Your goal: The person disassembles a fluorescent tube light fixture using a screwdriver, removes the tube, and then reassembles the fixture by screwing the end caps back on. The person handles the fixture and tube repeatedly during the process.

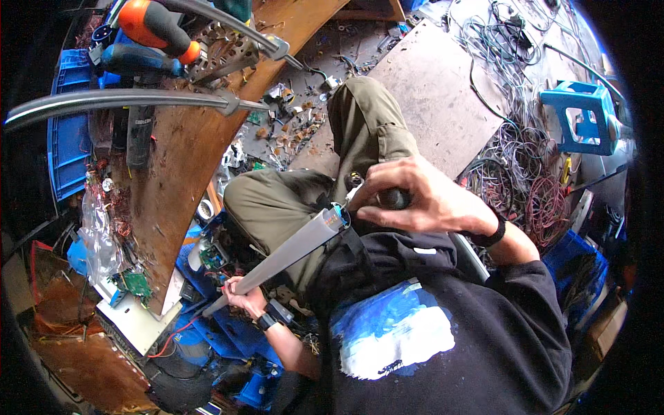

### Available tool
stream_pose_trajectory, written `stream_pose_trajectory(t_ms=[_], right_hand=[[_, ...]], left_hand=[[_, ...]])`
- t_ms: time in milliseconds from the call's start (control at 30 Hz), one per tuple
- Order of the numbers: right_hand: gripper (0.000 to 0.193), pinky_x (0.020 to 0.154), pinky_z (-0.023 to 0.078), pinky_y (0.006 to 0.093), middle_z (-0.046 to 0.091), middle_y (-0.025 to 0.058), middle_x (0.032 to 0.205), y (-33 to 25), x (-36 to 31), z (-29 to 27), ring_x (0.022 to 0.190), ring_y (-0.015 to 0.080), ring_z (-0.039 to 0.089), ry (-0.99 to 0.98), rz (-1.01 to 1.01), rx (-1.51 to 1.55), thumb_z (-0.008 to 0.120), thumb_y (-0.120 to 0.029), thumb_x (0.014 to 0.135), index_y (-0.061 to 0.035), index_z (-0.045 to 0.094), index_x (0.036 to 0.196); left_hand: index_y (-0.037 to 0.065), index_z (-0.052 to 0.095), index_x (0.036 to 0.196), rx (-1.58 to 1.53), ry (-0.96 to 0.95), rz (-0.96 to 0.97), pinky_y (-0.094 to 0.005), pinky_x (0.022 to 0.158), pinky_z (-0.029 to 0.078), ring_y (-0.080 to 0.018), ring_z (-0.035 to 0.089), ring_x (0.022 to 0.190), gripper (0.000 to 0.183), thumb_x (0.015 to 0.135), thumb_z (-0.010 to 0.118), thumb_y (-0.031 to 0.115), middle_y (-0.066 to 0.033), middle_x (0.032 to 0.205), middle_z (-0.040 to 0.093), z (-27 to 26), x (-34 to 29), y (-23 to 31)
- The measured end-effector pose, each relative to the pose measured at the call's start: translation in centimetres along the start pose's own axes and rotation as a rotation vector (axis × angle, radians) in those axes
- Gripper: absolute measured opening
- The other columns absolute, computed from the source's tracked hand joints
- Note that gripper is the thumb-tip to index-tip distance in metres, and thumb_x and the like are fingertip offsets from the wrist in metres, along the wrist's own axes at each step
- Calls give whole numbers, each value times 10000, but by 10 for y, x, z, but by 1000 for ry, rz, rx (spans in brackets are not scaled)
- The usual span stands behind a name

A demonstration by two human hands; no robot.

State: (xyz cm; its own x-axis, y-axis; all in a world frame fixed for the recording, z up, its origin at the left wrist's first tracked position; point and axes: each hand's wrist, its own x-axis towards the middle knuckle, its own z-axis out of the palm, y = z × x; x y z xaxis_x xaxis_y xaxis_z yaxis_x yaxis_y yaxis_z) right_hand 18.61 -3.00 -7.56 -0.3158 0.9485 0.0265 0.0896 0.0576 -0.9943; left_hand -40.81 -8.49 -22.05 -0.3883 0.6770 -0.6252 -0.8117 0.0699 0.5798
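Note:
A long whitish tube, like a lamp tube [290, 249], lies slanted across my lap. Its upper end shows blue and orange parts inside. My left hand [245, 299] is closed round the lower end. My right hand [422, 197] is beside the upper end, its fingers curled round a dark, round-ended handle [394, 198] seen end-on. The rest of that tool is hidden by the fingers, and I cannot tell whether it touches the tube.
A brown wooden bench [169, 187] with tools and a green circuit board [135, 285] stands at left. Two hoses with metal tips [228, 102] hang over it. Tangled cables [515, 159] and a blue stool [581, 117] are at right. Scrap litters the floor.

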Motion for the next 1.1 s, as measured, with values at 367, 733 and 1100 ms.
stream_pose_trajectory(t_ms=[367, 733, 1100], right_hand=[[291, 623, 541, 423, 678, 215, 709, -2, -6, 34, 648, 317, 711, 45, 252, -76, 770, -305, 917, -22, 771, 982], [227, 554, 430, 233, 671, -9, 718, 3, -2, 32, 633, 35, 565, -34, 580, 577, 773, -239, 953, -20, 716, 948], [240, 810, 514, 321, 679, 59, 906, 26, 10, 15, 882, 177, 656, 83, 60, 58, 756, -205, 955, -22, 698, 1098]], left_hand=[[191, 502, 670, -146, -167, -67, -447, 1061, 492, -91, 685, 913, 296, 954, 588, 180, 87, 689, 599, -24, 7, 8], [174, 508, 677, -281, -449, -170, -424, 1063, 490, -103, 686, 1001, 305, 962, 615, 189, 66, 725, 617, -33, 16, 4], [200, 459, 634, -291, -356, -96, -499, 1121, 438, -93, 688, 984, 356, 963, 589, 161, 99, 654, 544, -35, 20, 4]])
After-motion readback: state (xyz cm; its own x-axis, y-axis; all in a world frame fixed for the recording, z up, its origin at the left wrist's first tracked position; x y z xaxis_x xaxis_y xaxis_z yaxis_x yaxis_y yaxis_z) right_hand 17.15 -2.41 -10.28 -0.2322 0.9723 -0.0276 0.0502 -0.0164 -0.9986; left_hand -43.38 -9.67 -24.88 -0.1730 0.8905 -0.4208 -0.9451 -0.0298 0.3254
